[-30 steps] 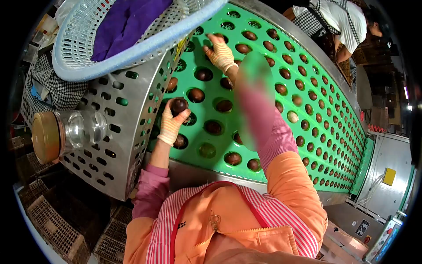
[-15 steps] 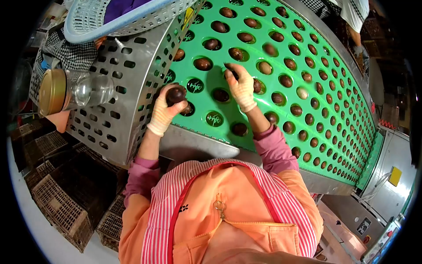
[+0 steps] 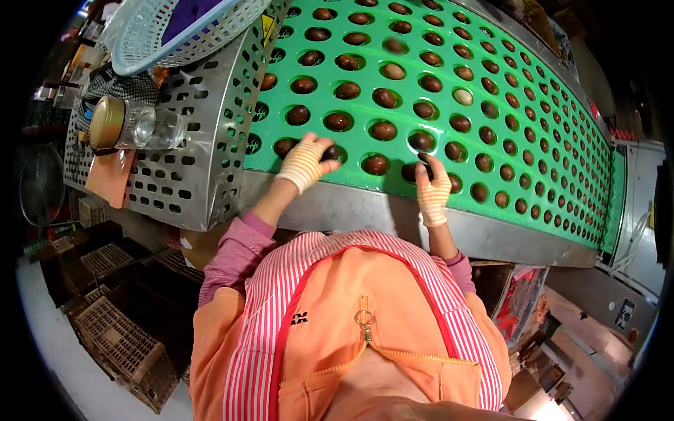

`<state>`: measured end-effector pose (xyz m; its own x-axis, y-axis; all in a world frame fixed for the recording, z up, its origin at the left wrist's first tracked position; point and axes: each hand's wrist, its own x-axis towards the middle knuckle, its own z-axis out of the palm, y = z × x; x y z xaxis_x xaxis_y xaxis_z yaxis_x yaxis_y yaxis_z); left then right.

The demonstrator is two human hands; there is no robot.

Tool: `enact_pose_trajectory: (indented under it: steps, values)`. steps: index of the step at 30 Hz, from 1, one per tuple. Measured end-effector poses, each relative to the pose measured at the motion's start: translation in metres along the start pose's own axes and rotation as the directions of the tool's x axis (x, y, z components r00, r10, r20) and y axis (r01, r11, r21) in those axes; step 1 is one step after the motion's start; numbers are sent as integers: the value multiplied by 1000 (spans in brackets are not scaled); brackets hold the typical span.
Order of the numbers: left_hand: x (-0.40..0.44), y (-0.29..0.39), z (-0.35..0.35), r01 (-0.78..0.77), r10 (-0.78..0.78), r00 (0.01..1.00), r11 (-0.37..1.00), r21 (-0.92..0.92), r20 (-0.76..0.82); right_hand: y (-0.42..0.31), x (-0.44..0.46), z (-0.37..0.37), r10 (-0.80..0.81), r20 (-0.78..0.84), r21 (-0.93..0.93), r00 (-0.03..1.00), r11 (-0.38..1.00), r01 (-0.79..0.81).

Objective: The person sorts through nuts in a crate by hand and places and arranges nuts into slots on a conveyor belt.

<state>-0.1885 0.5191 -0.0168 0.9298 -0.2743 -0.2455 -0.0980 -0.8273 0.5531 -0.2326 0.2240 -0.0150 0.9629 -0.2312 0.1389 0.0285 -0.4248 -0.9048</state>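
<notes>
Over a green holed surface [image 3: 275, 130], the left hand [image 3: 307, 165] is half spread and the right hand [image 3: 434, 189] pinched narrow. A dark egg [image 3: 338, 154] sits at the left fingertips, whether gripped I cannot tell; the right ones hold a small black object [image 3: 425, 164].

The tray [image 3: 357, 144] stretches before us, eggs [image 3: 383, 130] seated in its holes. Our left hand [image 3: 303, 167] and right hand [image 3: 433, 193] are at its near edge. A stand [image 3: 219, 175] adjoins the tray's left end, bearing a jar [image 3: 144, 126]; farther back, also left of the tray, is a basket [image 3: 189, 42] with a cloth [image 3: 186, 17] inside. Crates [image 3: 116, 333] sit lower, left of it.
</notes>
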Motion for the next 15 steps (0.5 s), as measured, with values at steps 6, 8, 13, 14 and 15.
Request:
enact_pose_trajectory:
  steps: [6, 8, 13, 14, 15]
  values:
    - [15, -36, -62, 158, -193, 953, 975, -158, -235, 25, -54, -22, -143, -195, -176, 970, 978, 109]
    - [21, -40, -61, 135, -32, 965, 909, 394, -259, 23, -59, -19, -244, -191, -244, 951, 950, 194]
    - [46, -59, -60, -43, 113, 994, 330, 943, 6, 17, -58, -18, -257, -212, -272, 943, 942, 195]
    - [46, -62, -64, -41, -22, 999, 249, 968, 48, 18, -58, -18, -258, -212, -258, 942, 945, 201]
    - [45, -51, -72, -54, -164, 982, 229, 972, 93, 22, -58, -17, -281, -218, -284, 935, 935, 214]
